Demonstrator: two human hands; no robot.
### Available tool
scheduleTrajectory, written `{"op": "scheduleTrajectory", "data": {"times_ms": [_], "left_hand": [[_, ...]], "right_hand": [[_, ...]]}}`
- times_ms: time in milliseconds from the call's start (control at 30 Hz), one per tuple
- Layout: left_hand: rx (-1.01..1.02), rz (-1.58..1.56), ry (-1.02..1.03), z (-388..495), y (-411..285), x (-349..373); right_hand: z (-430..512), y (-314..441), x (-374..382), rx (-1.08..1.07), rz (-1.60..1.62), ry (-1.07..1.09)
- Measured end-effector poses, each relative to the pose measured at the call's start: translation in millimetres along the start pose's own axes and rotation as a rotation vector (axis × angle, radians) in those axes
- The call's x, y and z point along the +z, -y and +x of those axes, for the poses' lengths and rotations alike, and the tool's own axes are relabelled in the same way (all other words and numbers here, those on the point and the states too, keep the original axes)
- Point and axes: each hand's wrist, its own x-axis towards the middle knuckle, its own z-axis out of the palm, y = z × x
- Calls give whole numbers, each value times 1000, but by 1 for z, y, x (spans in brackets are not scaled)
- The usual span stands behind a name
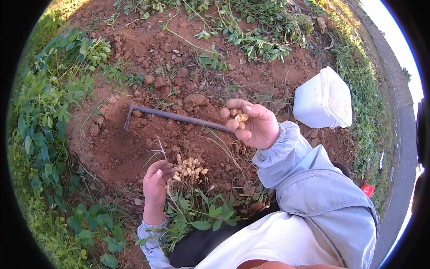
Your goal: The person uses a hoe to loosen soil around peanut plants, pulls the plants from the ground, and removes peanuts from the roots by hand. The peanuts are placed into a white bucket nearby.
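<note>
My left hand (157, 176) grips the base of an uprooted peanut plant (201, 212), whose leaves hang toward my lap. A cluster of pale peanut pods (189, 168) sticks out on its roots, just right of the fingers. My right hand (254, 122) is raised above the soil with its palm up and fingers curled around several loose peanut pods (241, 118). Behind that hand, the wooden handle of a hoe (181, 116) ends from view; its metal blade (128, 117) lies on the soil at the left.
A white plastic bucket (310, 101) stands tilted in the view right of my right hand. Reddish clods (195, 100) cover the ground. Pulled plants (262, 43) lie at the top, leafy plants (43, 134) grow at the left, and a red wrapper (368, 190) lies near the paved strip (401, 161).
</note>
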Motion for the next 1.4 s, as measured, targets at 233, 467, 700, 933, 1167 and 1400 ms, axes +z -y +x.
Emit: {"op": "scheduleTrajectory", "data": {"times_ms": [233,467,700,933,1167,1400], "left_hand": [[16,-48,-163,-15,18,-25],[-18,27,-243,-11,22,-31],[97,560,-339,-31,41,-25],[278,1280,-12,-88,89,11],[365,1190,-127,-82,67,-10],[391,1151,-403,-37,64,-80]], "right_hand": [[-196,291,33,-1152,-1039,-776],[-248,341,-40,-739,-2021,-1549],[7,80,-128,134,-2282,-283],[125,-42,-213,341,-2391,-257],[154,-56,-225,622,-2345,-318],[161,-65,-125,604,-1742,-316]]}}
